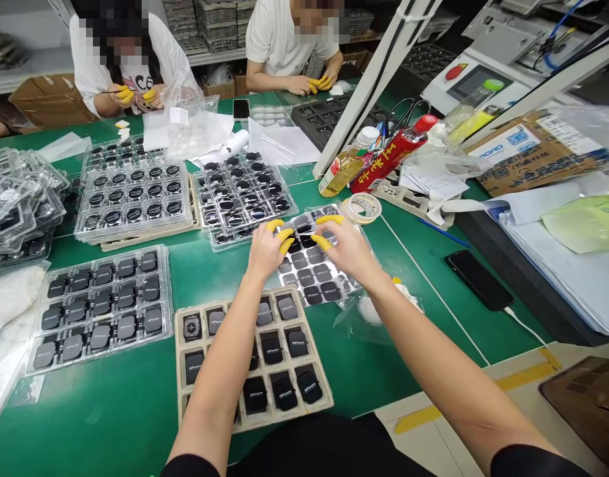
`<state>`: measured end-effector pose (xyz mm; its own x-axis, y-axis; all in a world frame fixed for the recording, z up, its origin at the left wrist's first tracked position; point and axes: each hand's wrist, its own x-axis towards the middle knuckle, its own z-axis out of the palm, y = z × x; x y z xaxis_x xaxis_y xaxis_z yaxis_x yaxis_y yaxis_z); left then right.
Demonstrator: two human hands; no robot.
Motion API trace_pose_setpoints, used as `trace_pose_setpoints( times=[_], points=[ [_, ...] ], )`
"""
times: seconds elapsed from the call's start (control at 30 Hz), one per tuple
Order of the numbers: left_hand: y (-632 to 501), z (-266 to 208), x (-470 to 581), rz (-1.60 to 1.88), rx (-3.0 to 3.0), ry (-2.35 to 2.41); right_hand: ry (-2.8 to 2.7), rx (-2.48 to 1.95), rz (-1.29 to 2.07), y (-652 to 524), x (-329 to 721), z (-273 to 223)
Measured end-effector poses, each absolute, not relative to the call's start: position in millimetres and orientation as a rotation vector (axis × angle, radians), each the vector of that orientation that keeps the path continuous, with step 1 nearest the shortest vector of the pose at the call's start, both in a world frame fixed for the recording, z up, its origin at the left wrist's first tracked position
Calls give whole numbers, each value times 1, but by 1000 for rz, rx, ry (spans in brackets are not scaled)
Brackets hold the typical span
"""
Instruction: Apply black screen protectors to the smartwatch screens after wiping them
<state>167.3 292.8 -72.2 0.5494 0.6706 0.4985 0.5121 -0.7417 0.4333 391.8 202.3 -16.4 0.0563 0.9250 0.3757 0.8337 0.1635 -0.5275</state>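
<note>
My left hand and my right hand wear yellow finger cots and face each other over the far part of a label sheet. This sheet carries rows of black rounded-square labels on a silvery backing. Between my fingertips stretches a thin clear film, pinched from both sides; its exact edges are hard to make out. Nearer to me, a beige tray holds watch-shaped pieces, mostly covered with black labelled faces. One piece at its far left shows a round sensor back. My left forearm hides part of this tray.
Clear blister trays with black pieces lie at left and behind. A tape roll, red can, bottle and white post stand beyond my right hand. A charging phone lies right. Two people work opposite.
</note>
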Motion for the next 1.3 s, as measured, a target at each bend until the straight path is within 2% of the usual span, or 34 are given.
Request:
trace_pose_setpoints(
  times=[0.67,1.3],
  points=[
    [300,-92,166,924,2426,994,-1759,-1809,179,209,378,-47],
    [299,-89,165,882,2423,962,-1785,-1806,121,206,377,-45]
  ],
)
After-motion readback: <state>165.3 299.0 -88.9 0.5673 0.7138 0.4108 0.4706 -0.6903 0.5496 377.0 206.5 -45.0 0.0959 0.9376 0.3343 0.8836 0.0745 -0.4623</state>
